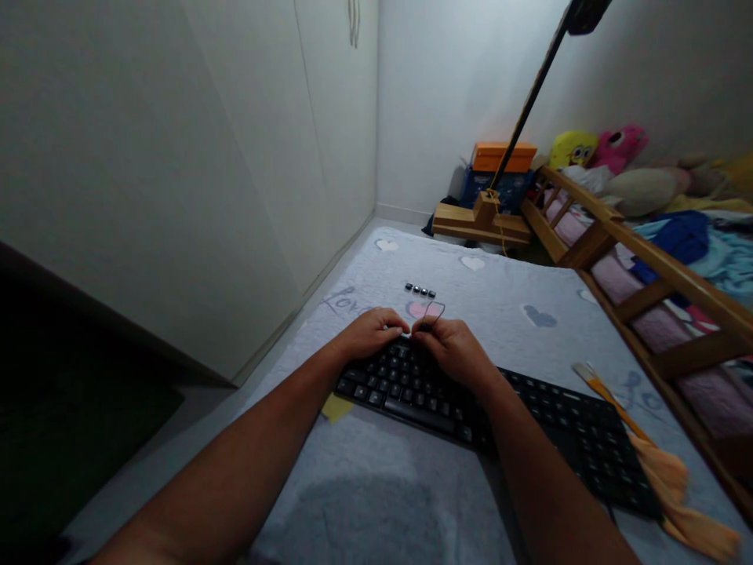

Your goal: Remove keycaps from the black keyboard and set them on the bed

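A black keyboard [395, 390] lies at a slant on the cloth-covered surface. My right hand [452, 343] is over its back edge, fingers closed on what looks like a wire keycap puller [436, 305], whose thin loop sticks up above the knuckles. Close beside it, my left hand [375, 331] rests at the back left of the keyboard, with thumb and forefinger pinched near the other hand's fingertips. Whatever lies between those fingers is too small to make out. Several loose dark keycaps [420, 289] form a short row just beyond the hands.
Right of the keyboard lie a brush with an orange handle [619, 408] and an orange cloth [694, 502]. A wooden bed rail [664, 275] runs along the right. White cupboard doors [252, 157] stand at the left. A wooden stand [482, 218] is behind.
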`<state>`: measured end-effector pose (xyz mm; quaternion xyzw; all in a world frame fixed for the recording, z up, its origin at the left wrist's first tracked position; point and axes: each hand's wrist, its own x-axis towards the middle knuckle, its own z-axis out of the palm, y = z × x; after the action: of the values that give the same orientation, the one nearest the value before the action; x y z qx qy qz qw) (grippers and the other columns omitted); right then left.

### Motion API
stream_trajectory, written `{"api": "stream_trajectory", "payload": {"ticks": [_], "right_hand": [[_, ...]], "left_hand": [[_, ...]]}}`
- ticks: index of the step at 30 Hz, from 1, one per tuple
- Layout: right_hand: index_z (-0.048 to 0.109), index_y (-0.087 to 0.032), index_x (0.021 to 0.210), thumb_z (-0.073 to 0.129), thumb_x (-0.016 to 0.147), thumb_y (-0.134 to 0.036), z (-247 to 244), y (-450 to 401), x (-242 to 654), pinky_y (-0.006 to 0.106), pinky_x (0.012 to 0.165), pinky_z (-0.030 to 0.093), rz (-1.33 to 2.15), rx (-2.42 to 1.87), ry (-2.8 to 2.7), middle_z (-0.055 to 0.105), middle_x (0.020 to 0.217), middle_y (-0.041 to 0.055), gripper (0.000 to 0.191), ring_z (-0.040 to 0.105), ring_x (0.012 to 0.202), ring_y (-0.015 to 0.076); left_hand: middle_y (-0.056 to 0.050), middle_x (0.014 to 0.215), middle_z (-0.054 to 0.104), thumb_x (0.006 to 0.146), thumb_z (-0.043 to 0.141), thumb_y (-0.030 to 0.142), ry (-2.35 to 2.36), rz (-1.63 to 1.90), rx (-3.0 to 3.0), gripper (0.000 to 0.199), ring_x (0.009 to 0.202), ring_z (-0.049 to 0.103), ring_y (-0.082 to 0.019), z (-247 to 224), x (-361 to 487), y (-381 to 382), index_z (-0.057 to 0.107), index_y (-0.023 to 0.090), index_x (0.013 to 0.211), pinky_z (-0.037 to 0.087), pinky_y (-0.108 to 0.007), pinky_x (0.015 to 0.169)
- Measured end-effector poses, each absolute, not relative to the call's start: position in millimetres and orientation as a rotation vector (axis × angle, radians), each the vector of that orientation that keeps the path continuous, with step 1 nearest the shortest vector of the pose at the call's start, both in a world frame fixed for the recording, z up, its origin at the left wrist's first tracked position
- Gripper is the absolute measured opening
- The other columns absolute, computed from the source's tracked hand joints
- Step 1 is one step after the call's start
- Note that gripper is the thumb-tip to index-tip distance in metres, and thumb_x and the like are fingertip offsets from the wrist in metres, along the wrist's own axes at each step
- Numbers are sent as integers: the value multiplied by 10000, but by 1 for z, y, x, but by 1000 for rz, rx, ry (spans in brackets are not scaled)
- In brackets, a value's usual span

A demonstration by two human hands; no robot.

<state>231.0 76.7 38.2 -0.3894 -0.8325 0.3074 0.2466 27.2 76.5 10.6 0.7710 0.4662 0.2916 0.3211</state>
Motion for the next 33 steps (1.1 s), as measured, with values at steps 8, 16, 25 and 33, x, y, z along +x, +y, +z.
{"api": "stream_trajectory", "payload": {"ticks": [8, 16, 25, 33], "right_hand": [[681, -187, 854, 513, 860, -204, 35, 77, 234, 242, 681, 434, 903, -1074, -2181, 676, 727, -1, 169, 591, 667, 128], [656, -183, 823, 512, 850, -174, 41, 80, 230, 255, 706, 428, 783, -1011, -2285, 657, 788, 20, 147, 568, 723, 136], [651, -178, 762, 523, 823, -152, 54, 94, 230, 260, 720, 421, 826, -905, -2532, 620, 725, 1, 144, 542, 708, 126], [723, -173, 823, 538, 859, -246, 52, 93, 238, 229, 612, 407, 947, -1014, -2487, 659, 663, 3, 202, 539, 610, 110]], "left_hand": [[-37, 955, 729, 823, 533, 222, 1254, 730, 2078, 222, 943, 630, -164, 8, 27, 77, 724, 187, 929, 444, -315, 916], [-37, 937, 726, 818, 529, 218, 1227, 750, 2057, 224, 937, 633, -167, 12, 28, 76, 727, 186, 917, 446, -312, 921], [-65, 987, 733, 820, 510, 299, 1236, 846, 1749, 283, 953, 646, -189, 8, 18, 81, 710, 141, 945, 456, -345, 931], [-47, 878, 715, 813, 512, 343, 1259, 850, 1590, 295, 839, 626, -174, -3, 15, 83, 702, 147, 925, 469, -331, 827]]}}
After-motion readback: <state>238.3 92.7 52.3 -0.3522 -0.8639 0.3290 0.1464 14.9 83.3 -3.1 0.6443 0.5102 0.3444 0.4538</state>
